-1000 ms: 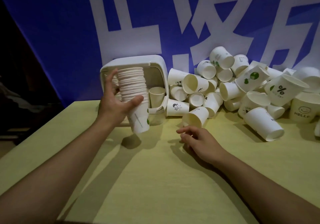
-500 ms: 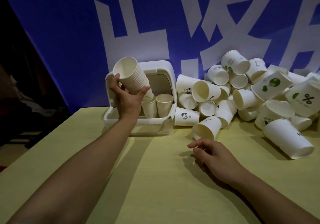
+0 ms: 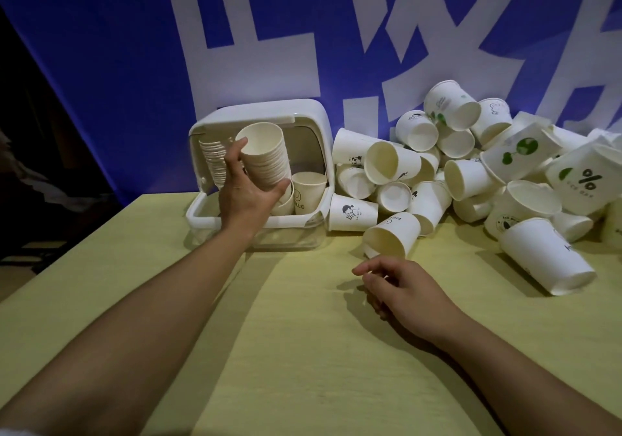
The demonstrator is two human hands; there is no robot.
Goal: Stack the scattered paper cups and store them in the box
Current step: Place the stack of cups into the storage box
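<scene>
The left hand [image 3: 247,193] has carried the stack of cups [image 3: 267,159] from above the counter [image 3: 303,351] into the open box [image 3: 303,122], tipping its mouth up.

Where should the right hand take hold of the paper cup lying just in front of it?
Probably around the side wall of the cup, coming from above. It lies on its side with its open mouth facing the right hand, so the round wall is exposed on top for thumb and fingers to span, and other cups crowd behind it.

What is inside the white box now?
Inside the white box: a stack of cups at left, one HELLO cup. The left hand and its held stack cover the rest.
</scene>
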